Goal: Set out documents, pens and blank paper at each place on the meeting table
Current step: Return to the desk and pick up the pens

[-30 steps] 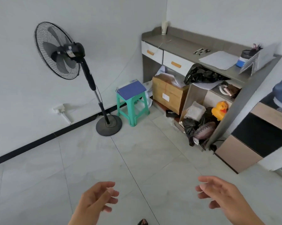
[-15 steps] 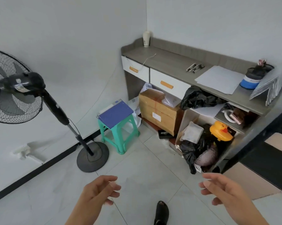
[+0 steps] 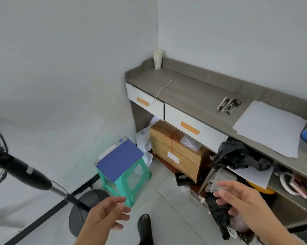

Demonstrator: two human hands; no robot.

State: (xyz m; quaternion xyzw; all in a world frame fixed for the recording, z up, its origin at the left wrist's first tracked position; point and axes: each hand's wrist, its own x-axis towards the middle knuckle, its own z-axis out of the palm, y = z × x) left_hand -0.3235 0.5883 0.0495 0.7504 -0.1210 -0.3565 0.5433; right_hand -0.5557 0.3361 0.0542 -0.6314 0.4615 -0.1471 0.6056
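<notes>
Blank paper, flat white stack, near slim pens; left hand and right hand loose, empty

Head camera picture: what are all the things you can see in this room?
desk: one, grey, against the wall
paper cup: one, white, desk's back corner
pens: few, dark, on the desk
blank paper: one stack, white, beside the pens
cardboard box: one, brown, under the desk
stool: one, green, on the floor
documents: one pile, blue cover, on the stool
fan: one, black, far left
left hand: one, bare, empty
right hand: one, bare, empty
</notes>
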